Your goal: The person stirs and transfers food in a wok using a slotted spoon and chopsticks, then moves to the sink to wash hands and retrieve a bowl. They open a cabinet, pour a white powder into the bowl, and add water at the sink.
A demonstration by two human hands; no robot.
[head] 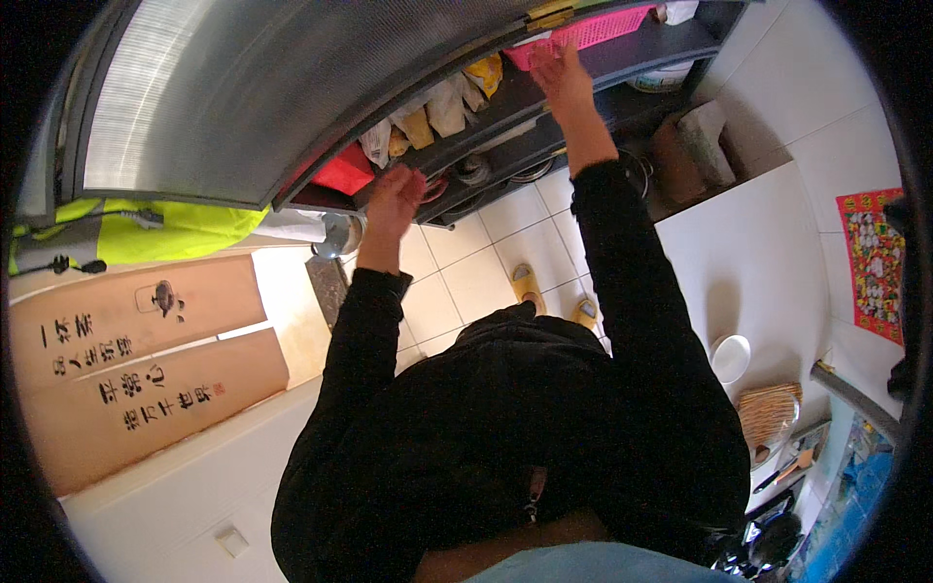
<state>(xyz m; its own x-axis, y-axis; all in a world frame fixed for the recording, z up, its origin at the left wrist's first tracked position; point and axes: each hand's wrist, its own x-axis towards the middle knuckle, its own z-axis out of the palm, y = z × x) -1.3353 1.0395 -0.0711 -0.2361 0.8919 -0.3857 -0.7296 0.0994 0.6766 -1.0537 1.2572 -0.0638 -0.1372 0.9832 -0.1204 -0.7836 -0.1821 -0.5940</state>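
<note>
My left hand (396,195) is raised at the front of a dark open cabinet, its fingers loosely bent and nothing visible in them. Beside it on the upper shelf (466,136) are a red item (345,170) and several bagged or wrapped goods (444,106). Further right, my right hand (563,79) is held up with fingers apart. It overlaps the near side of a pink perforated plastic basket (605,26); whether it touches the basket is unclear. A yellow packet (485,73) lies left of that hand.
A translucent ribbed cabinet door (240,95) is swung up over the shelves. Pans (532,172) sit on the lower shelf. To the right, a white counter (751,248) holds a white bowl (729,358) and many chopsticks (769,412). A hi-vis garment (182,232) hangs left.
</note>
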